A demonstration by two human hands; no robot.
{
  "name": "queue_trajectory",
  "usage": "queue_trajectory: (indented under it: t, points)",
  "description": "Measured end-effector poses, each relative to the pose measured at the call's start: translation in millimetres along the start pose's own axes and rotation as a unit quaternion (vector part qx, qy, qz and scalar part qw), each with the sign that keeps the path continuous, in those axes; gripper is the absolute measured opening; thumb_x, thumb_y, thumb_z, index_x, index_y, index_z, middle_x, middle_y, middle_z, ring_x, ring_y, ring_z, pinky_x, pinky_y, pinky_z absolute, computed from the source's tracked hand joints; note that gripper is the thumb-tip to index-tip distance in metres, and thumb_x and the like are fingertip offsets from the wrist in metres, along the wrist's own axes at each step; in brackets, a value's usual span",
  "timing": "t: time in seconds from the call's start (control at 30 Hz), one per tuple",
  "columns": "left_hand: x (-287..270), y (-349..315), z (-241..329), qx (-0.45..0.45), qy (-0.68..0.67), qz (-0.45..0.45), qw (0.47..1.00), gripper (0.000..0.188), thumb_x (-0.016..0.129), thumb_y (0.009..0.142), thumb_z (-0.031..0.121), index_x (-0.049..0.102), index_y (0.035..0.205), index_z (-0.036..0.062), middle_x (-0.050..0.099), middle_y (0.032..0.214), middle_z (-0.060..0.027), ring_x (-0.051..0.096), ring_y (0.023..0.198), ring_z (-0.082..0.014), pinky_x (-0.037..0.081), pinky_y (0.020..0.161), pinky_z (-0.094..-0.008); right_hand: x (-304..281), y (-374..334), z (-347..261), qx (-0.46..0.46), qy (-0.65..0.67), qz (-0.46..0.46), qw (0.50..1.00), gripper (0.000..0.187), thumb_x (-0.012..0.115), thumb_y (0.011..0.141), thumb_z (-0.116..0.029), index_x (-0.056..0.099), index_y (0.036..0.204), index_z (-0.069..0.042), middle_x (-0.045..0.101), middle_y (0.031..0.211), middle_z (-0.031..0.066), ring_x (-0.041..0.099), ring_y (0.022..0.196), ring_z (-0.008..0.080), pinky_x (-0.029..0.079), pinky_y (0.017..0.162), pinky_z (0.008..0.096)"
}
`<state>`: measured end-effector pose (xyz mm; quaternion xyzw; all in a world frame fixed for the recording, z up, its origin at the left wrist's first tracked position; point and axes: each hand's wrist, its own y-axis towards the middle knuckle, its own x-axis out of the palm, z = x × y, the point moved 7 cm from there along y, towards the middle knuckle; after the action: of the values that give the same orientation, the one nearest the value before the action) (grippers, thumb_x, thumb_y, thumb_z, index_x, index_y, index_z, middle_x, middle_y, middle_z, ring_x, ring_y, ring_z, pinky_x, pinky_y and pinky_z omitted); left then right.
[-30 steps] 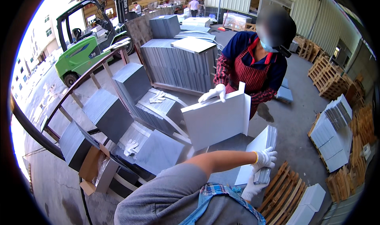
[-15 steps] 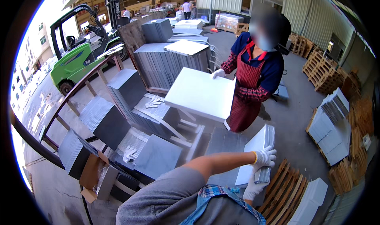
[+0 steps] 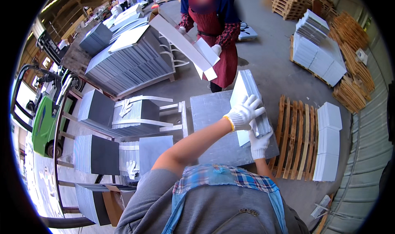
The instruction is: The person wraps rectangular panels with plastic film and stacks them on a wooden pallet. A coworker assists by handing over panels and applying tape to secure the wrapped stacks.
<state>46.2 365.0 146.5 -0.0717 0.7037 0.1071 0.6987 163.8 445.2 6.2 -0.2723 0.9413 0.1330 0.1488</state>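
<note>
panel stack (image 3: pixel 248 106), white-faced and layered, standing on edge at the right side of the gray tabletop (image 3: pixel 207 123); exact lean cannot be told from overhead. left hand (image 3: pixel 246 110), gloved, laid over the upper edges with fingers spread wide, not closed; probably so placed to steady the layers and keep edges flush. right hand (image 3: pixel 260 145), gloved, at the near end, thumb and fingers seemingly clasped around it, part of the grip hidden; likely serving as a stop against sliding or toppling. on-edge stance presumably chosen for aligning the layers. as to edges and room: right side of the stack near the tabletop's right edge, with wooden pallet (image 3: pixel 292 139) just beyond and white boxes (image 3: pixel 329 139) along its far side; little margin that way. more tabletop surface to the left of the stack, then a narrow gap before the metal frame (image 3: pixel 184 119) under strapped gray tiles (image 3: pixel 142 112). beyond the far edge, co-worker (image 3: pixel 214 28) with folded white board (image 3: pixel 179 38) in gloved hands, well apart from the stack.
</note>
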Motion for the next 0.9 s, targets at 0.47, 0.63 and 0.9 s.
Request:
queue_trajectory:
  t: [0.47, 0.63, 0.9]
  points:
    - [-47, -77, -79, -0.2, -0.267, 0.314, 0.889, 0.046, 0.08, 0.078, 0.021, 0.065, 0.116, 0.002, 0.065, 0.119, -0.0182, 0.06, 0.115, -0.0356, 0.047, 0.1, -0.043, -3, -1, 6, -0.006, -0.037, 0.024, 0.999, 0.094, 0.089, 0.067, -0.036, 0.038, 0.139, -0.003, 0.066, 0.115, 0.0234, 0.067, 0.104, 0.037, 0.051, 0.092, 0.042]
    - [-83, -87, -112, -0.267, -0.342, 0.404, 0.805, 0.039, 0.076, 0.08, 0.021, 0.066, 0.112, -0.0004, 0.068, 0.108, -0.018, 0.067, 0.099, -0.0329, 0.053, 0.09, -0.0396, -1, -1, 10, -0.012, -0.065, 0.032, 0.997, 0.092, 0.088, 0.066, -0.038, 0.039, 0.137, -0.005, 0.067, 0.112, 0.0226, 0.068, 0.102, 0.0385, 0.053, 0.089, 0.0438]
    - [-111, -81, -152, -0.283, -0.284, 0.425, 0.812, 0.046, 0.077, 0.088, 0.029, 0.065, 0.125, 0.0033, 0.065, 0.127, -0.0162, 0.062, 0.116, -0.0279, 0.049, 0.102, -0.0383, 6, -10, 1, -0.023, -0.084, 0.015, 0.996, 0.091, 0.086, 0.068, -0.04, 0.039, 0.138, -0.006, 0.067, 0.112, 0.0242, 0.067, 0.102, 0.0404, 0.053, 0.088, 0.0463]
